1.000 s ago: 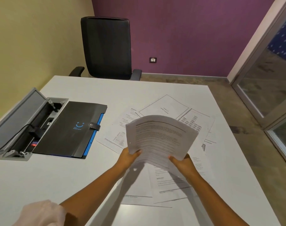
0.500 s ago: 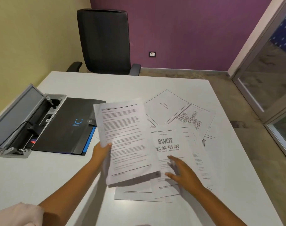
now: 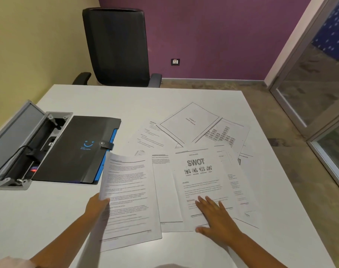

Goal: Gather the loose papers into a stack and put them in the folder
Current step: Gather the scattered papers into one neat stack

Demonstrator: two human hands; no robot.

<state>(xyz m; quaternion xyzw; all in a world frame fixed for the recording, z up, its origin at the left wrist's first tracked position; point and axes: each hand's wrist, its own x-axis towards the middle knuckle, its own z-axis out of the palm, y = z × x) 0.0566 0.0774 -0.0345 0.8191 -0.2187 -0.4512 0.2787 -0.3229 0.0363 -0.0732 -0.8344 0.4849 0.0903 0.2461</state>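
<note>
My left hand point(image 3: 98, 205) grips the left edge of a small stack of printed pages point(image 3: 128, 198), held low over the white table point(image 3: 164, 99). My right hand point(image 3: 216, 219) lies flat, fingers spread, on a sheet headed SWOT point(image 3: 199, 176). Several more loose papers point(image 3: 191, 122) are fanned out beyond and to the right of it, overlapping one another. The black folder point(image 3: 76, 149) with a blue edge and a snap strap lies closed at the left.
An open grey cable box point(image 3: 25, 144) with a black cord is set into the table, left of the folder. A black office chair point(image 3: 116, 47) stands at the far edge. The table's right edge drops to the floor beside a glass door point(image 3: 319, 84).
My right hand let go of the held stack and came down flat on the SWOT sheet. My left hand carried the stack leftward and lowered it toward the table.
</note>
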